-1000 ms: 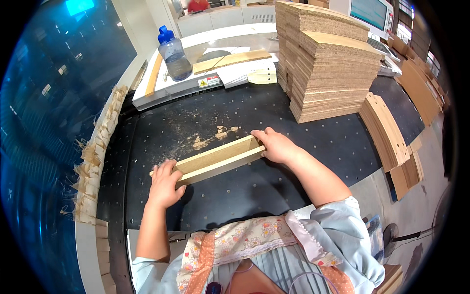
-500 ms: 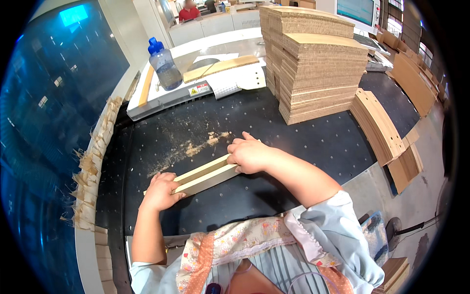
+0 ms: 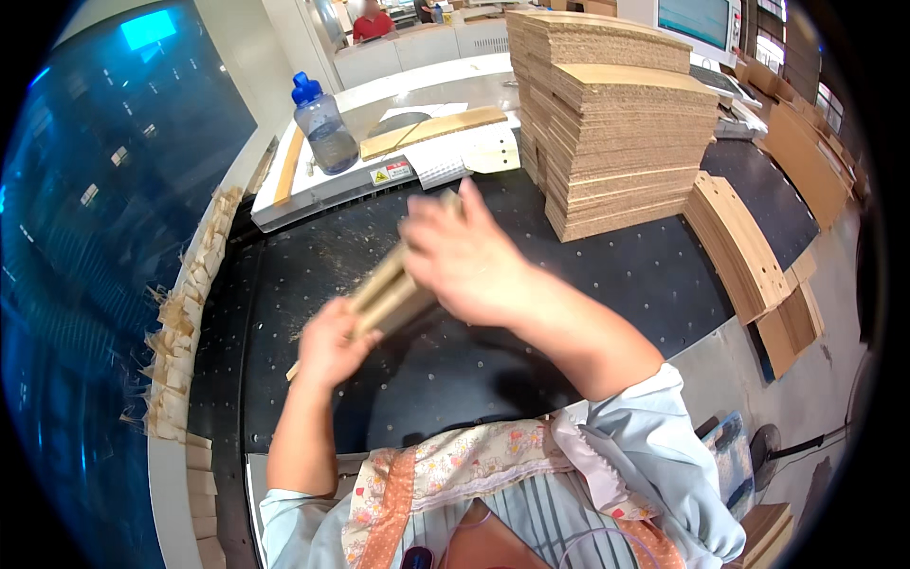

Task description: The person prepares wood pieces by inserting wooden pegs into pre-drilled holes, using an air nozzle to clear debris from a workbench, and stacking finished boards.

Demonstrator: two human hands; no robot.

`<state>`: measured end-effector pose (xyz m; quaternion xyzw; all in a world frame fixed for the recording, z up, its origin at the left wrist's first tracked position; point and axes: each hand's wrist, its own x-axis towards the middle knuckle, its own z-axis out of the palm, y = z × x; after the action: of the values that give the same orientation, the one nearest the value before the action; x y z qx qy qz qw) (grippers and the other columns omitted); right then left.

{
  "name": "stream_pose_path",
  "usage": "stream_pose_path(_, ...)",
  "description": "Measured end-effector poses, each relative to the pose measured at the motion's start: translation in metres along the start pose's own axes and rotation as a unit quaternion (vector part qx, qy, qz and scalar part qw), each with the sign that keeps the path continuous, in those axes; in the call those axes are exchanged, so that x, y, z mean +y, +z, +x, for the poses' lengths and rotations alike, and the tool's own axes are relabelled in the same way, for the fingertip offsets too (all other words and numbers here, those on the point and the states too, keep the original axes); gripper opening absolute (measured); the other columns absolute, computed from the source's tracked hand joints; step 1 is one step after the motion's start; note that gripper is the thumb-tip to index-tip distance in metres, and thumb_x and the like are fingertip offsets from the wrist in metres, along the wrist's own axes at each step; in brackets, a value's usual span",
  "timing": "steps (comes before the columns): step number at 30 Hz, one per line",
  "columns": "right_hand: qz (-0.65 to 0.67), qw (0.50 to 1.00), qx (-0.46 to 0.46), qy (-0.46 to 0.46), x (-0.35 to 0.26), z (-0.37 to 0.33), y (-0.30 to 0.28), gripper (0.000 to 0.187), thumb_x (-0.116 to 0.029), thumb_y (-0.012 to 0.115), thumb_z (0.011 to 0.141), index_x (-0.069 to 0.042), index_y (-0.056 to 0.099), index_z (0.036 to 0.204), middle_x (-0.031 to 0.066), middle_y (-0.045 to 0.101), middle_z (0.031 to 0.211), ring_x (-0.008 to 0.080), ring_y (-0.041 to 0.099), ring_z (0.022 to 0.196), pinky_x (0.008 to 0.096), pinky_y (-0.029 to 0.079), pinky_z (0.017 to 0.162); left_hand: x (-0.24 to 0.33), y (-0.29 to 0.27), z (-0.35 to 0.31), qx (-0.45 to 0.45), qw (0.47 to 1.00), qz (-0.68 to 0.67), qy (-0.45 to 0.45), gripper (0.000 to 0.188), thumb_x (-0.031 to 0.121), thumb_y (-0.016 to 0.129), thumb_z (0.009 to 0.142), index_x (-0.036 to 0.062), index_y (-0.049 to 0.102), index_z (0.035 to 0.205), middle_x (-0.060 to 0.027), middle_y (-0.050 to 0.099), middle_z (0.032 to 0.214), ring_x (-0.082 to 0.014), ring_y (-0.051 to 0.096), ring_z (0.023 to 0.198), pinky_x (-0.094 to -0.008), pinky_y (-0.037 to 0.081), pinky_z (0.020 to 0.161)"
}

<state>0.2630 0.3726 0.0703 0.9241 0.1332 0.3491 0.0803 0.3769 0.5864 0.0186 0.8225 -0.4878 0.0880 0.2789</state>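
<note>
A pair of pale wooden strips (image 3: pixel 406 305) is raised at a slant above the black worktable, smeared by motion. My left hand (image 3: pixel 332 343) is closed round their near left end. Over their far right end, my right hand (image 3: pixel 463 254) grips from above, its index finger pointing up and the other fingertips blurred. A narrow gap seems to run between the strips. One strip's tip pokes out past my left hand.
Cut boards form a tall stack (image 3: pixel 626 142) at the back right, beside curved wooden pieces (image 3: pixel 739 242). A blue-capped bottle (image 3: pixel 327 133) stands on the white machine ledge. Frayed strips (image 3: pixel 172 332) line the left edge of the perforated black tabletop (image 3: pixel 607 294). A person (image 3: pixel 372 24) is far behind.
The strips have swung from nearly level to a steeper slant, their right end moving away from me and left with my right hand. My left hand has shifted slightly right.
</note>
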Motion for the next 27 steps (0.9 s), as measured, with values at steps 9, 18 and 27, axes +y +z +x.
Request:
stream_pose_path(9,0.314,0.942,0.012,0.117,-0.016,-0.025,0.047,0.059,-0.024,0.066,0.077,-0.001,0.042,0.126,0.0201,0.046,0.123,0.0361,0.043,0.116,0.0431,0.034,0.098,-0.037,0.033,0.001,0.283,0.818,-0.498,-0.050,0.034,0.001,0.062,0.080,-0.0028,0.053,0.113,-0.0095,0.058,0.110,-0.0176,0.055,0.099,-0.0306,0.042,0.089)
stream_pose_path(18,0.485,0.858,-0.010,0.165,-0.046,-0.016,0.079,0.069,-0.031,0.055,0.086,0.006,0.024,0.135,0.0279,0.040,0.130,0.0382,0.040,0.121,0.0394,0.035,0.100,0.001,0.039,-0.006,0.264,0.858,-0.438,-0.047,0.033,0.006,0.062,0.082,-0.0024,0.051,0.112,-0.0098,0.058,0.108,-0.0164,0.056,0.097,-0.0290,0.044,0.087)
stream_pose_path(27,0.462,0.860,-0.096,0.196,-0.047,-0.026,0.074,0.076,-0.033,0.055,0.087,0.003,0.014,0.139,0.0291,0.035,0.133,0.0390,0.038,0.123,0.0398,0.035,0.100,0.001,0.054,-0.014,0.223,0.823,-0.517,-0.082,0.037,0.009,0.061,0.084,-0.0046,0.049,0.116,-0.0108,0.055,0.114,-0.0179,0.053,0.102,-0.0304,0.041,0.091)
